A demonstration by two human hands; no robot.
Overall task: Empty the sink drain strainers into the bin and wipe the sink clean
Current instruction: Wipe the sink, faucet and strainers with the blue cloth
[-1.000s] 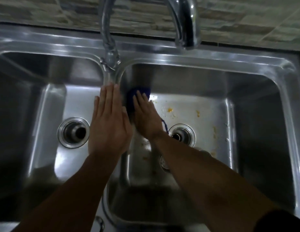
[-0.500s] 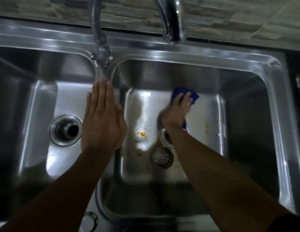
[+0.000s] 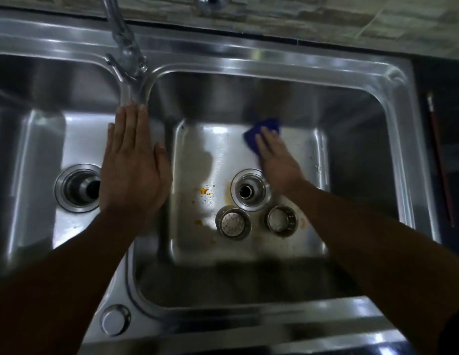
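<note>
Head: cloth flat under R hand

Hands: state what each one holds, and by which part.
Right hand presses a blue cloth flat against the right basin floor, fingers on its near part, not gripping it. Left hand holds nothing; it lies flat on the divider.

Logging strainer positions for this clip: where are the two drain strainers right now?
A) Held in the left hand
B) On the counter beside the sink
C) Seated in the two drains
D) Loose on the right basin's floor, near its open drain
D: both strainers sit loose on the right basin's floor, just in front of its open drain.
</note>
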